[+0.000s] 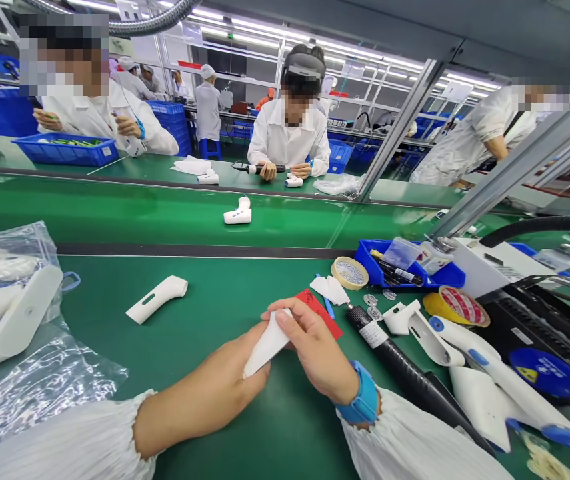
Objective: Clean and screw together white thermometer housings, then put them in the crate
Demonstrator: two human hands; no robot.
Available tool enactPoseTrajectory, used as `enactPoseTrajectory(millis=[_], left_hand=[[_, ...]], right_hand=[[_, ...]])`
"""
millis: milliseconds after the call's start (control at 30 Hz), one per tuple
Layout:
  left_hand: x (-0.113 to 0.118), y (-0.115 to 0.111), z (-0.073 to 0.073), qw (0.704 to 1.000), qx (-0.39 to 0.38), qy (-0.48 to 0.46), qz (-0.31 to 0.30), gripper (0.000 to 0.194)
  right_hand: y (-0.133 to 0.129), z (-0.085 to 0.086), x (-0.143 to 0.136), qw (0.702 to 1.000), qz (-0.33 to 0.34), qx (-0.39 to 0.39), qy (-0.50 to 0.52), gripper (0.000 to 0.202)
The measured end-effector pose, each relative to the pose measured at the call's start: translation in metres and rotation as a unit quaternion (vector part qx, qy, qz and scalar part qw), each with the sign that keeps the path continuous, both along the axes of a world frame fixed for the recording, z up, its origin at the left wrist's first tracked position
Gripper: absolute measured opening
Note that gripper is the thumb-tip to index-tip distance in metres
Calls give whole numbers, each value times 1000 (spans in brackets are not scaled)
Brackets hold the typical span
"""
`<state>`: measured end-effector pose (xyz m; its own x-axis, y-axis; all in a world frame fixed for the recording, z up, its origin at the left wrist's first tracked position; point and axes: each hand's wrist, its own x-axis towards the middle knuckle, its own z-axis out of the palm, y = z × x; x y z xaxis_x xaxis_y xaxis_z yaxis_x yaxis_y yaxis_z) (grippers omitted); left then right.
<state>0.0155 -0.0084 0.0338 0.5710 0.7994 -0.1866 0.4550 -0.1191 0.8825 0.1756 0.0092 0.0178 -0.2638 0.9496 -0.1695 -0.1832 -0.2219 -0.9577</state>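
Near the middle of the green table, a white plastic part (267, 343) is held between both hands. My left hand (227, 373) wraps round it from the left and below. The fingers of my right hand (312, 343), with a blue band on the wrist, close on its upper end. A curved white shell with a slot (159, 299) lies to the left of my hands. Just beyond my right hand is a red paper (321, 312), beside a black electric screwdriver (389, 357) that lies slanting toward the lower right.
Bagged white housings (15, 320) lie at the left. At the right are a blue tray (445, 277), tape rolls (457, 307), white device parts (505, 380) and a black box (539, 340). A white device (238, 212) rests on the green belt (165, 220). People work beyond.
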Motion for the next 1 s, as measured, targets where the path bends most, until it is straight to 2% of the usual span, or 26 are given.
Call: enactPoseTrajectory(millis=[133,300,533,633,733,767,800,867,933,1000], left_hand=[[-1,0,-4,1000,-11,4,-4,53],[-4,8,0,999,-15,-6,-35,54],[-13,18,6,997,-27,15,-71,52],[-17,21,8,996,-26,18,-89,52],[-19,24,9,995,-29,22,-92,50],[-20,25,8,995,-29,27,-89,50],[-21,26,7,995,-30,35,-84,50],[-23,27,5,996,-29,47,-71,52],[-25,28,3,996,-34,47,-67,53],[-27,29,1,996,-45,38,-68,55]], right_hand=[[2,-3,-4,999,-24,-33,24,30],[4,-1,5,994,1,-65,93,35],[2,-1,4,990,11,-82,110,37],[3,-2,5,995,21,-70,73,39],[8,-2,15,995,18,22,-93,38],[11,-1,20,981,5,72,-179,36],[13,0,26,955,-11,122,-270,35],[18,4,38,880,-33,193,-432,36],[21,6,46,807,-22,213,-550,45],[21,5,50,753,10,212,-622,59]])
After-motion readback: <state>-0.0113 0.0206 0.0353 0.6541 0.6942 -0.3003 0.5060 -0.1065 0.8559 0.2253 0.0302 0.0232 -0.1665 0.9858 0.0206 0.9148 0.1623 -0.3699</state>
